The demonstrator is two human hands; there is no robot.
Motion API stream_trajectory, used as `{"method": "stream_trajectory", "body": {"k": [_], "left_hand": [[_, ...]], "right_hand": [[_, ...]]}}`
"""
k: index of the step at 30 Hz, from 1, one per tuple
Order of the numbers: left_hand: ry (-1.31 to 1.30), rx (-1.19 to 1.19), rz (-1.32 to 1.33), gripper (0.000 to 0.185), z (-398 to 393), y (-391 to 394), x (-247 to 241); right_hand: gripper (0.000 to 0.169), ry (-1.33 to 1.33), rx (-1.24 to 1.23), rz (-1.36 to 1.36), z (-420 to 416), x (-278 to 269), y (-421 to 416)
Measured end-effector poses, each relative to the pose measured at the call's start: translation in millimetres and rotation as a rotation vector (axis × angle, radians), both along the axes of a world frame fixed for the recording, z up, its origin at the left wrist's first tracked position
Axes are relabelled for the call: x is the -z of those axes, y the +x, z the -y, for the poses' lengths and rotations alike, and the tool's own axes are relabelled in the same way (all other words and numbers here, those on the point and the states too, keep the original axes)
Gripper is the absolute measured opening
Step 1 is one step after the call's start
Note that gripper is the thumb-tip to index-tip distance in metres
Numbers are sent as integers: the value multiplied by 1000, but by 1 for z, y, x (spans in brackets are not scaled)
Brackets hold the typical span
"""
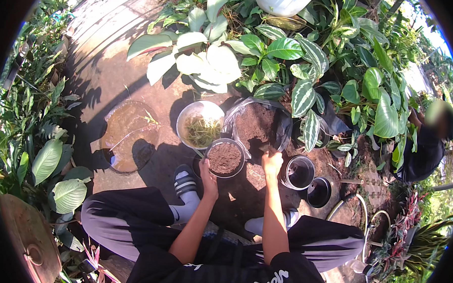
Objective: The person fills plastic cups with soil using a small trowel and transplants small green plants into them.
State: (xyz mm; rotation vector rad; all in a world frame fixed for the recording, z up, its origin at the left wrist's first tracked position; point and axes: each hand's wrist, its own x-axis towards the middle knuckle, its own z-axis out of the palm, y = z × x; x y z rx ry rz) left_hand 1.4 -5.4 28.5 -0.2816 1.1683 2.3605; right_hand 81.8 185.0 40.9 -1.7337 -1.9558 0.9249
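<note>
My left hand (209,180) grips the near left side of a round black plant pot (225,158) filled with reddish-brown soil. My right hand (272,164) is curled in a fist at the near edge of a black plastic bag (284,130), around what looks like a small hand tool (268,148). The tool is mostly hidden by the fist and shadow. Loose brown soil (254,122) fills the bag. Behind the held pot stands a white bowl (182,118) containing grassy green cuttings (202,131).
Stacked black pots (299,172) and another black pot (319,192) stand right of my right hand. A water-filled round basin (126,137) lies left. Leafy plants (304,91) overhang the bag. A pale hose (363,212) curves at right, where another person (423,150) is present.
</note>
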Motion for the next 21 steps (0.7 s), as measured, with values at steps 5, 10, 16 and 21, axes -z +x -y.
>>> {"method": "stream_trajectory", "body": {"k": [5, 10, 16, 21], "left_hand": [[-24, 43, -38, 33, 18, -4, 27], [-54, 69, -46, 34, 11, -2, 32], [-15, 32, -43, 25, 6, 0, 24], [-9, -4, -43, 32, 6, -1, 14]], "right_hand": [[30, 68, -43, -201, 8, 29, -6], [27, -43, 49, -432, -11, 71, 8], [26, -78, 50, -578, -15, 84, 8], [28, -52, -80, -645, -12, 82, -4]]}}
